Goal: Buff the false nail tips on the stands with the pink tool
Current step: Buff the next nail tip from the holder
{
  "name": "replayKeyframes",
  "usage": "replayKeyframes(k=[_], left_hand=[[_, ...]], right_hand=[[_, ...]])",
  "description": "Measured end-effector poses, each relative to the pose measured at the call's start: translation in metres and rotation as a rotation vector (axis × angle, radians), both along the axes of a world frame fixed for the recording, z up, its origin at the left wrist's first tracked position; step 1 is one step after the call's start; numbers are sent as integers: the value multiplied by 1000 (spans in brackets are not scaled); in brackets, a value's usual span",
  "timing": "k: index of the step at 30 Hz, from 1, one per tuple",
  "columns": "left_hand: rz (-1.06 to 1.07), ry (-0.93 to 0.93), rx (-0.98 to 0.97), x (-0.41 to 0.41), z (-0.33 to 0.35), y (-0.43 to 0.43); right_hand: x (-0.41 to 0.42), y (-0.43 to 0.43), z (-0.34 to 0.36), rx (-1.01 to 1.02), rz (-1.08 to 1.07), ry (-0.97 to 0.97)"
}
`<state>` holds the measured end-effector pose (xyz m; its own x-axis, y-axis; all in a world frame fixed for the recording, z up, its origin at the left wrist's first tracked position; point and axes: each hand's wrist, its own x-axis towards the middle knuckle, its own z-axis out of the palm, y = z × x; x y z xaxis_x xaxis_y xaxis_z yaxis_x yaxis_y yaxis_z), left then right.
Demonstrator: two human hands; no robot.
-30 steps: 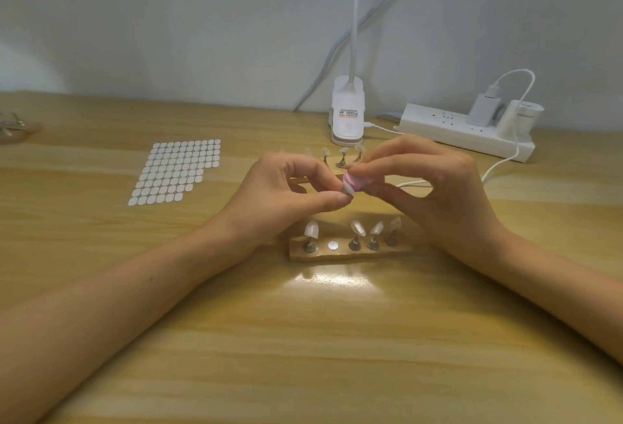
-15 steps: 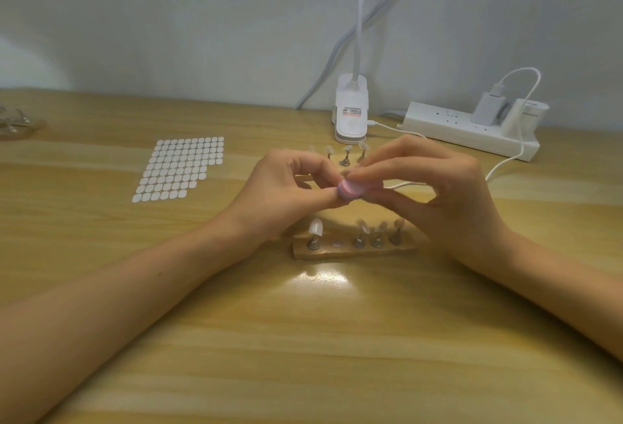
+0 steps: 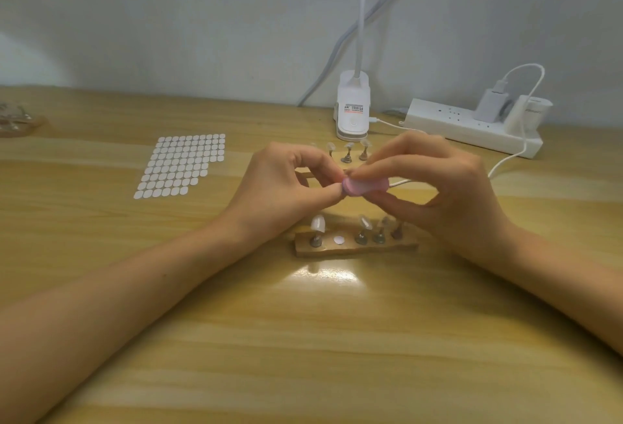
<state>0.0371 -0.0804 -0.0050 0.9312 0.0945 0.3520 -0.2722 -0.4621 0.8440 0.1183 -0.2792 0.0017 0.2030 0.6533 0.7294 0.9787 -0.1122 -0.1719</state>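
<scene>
My right hand (image 3: 448, 187) pinches the pink tool (image 3: 364, 185) between thumb and fingers, above the table. My left hand (image 3: 286, 191) pinches a small nail stand against the tool's left end; the nail tip itself is hidden between my fingers. Below my hands lies a wooden strip (image 3: 357, 246) carrying several metal stands with clear nail tips (image 3: 318, 224), plus one bare white disc (image 3: 338, 239) where a stand is absent. A second row of stands with tips (image 3: 347, 153) sits farther back, partly hidden by my hands.
A sheet of white adhesive dots (image 3: 182, 165) lies at the left. A white clip lamp base (image 3: 353, 110) stands behind, and a power strip (image 3: 472, 126) with chargers and a cable is at the back right. A clear object (image 3: 15, 118) sits at the far left edge.
The pink tool has slid leftward across the nail tip held in my left hand. Both hands stay above the wooden strip.
</scene>
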Motion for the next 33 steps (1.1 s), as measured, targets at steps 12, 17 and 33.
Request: replayKeyframes(k=[12,17,33], left_hand=[[-85,4,-25,3,-2,1],[-97,16,-43,3,-2,2],[-61,-67,-156,2,-1,3]], right_hand=[[4,-1,8,55,-37,124],[5,0,7,51,-64,100],[2,-2,2,112,-74,172]])
